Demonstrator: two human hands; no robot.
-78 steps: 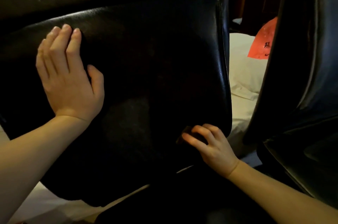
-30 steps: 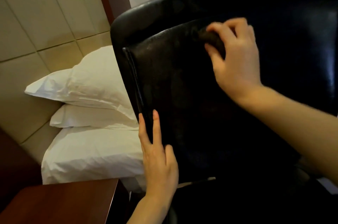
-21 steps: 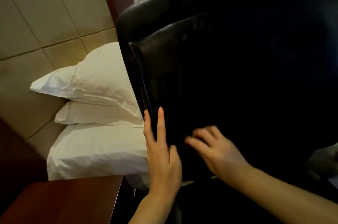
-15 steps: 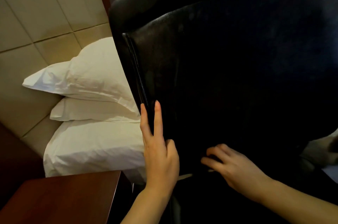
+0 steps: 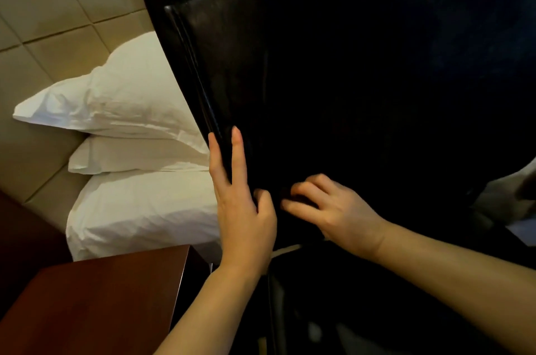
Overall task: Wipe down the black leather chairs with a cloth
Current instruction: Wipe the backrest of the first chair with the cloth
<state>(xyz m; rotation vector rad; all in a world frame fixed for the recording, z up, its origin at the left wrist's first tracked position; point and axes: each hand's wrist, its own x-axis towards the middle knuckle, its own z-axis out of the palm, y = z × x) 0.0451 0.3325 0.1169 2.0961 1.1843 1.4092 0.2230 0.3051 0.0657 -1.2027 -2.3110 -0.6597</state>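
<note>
Both hands work low on my chair: left hand [image 5: 243, 209] flat-fingered on the glossy, creased black leather chair back [image 5: 333, 79]; right hand [image 5: 333, 209] grips a dark cloth [image 5: 291, 195].

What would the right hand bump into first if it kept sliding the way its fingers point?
Probably the left hand: the right hand points leftward along the chair back, and the left thumb lies close in that line. Depth is unclear.

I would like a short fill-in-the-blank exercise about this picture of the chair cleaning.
1. The left hand steadies the ____ edge of the black leather chair back.
2. The right hand presses a dark ____ near the chair back's bottom.
3. Two ____ pillows lie stacked beside the chair.

Missing words: left; cloth; white
</note>
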